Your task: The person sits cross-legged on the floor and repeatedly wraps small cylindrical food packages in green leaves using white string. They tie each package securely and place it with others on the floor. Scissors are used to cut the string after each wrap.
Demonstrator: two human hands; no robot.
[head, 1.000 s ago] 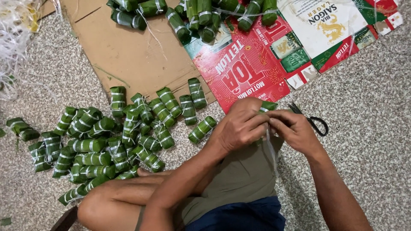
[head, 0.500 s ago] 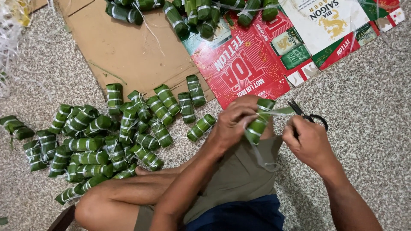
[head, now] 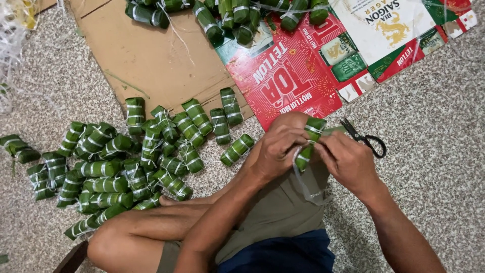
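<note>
Speckled grey stone floor [head: 434,167], rough and grainy, carries everything. Flattened brown cardboard [head: 146,55] lies toward its far edge, matte and creased, and beside it a glossy red printed carton sheet [head: 283,86] and a white-and-green one [head: 384,30], both opened out flat. Near the floor's left side sits a loose heap of small leaf-wrapped bundles [head: 116,162], each a stubby green cylinder bound crosswise with pale string; more of them [head: 227,15] crowd the far edge of the cardboard. Black-handled scissors [head: 366,137] lie on the floor just beside the right hand.

Over the person's lap, the left hand [head: 278,149] is closed around one leaf-wrapped bundle [head: 309,141], fingers curled over its upper end. That bundle is tilted, shiny dark green, with white string bands around it. The right hand [head: 348,162] pinches at its side, fingertips closed on the wrap or string; which one cannot be told. A thin pale string [head: 303,184] hangs from the bundle in a loop over khaki shorts [head: 283,212].
</note>
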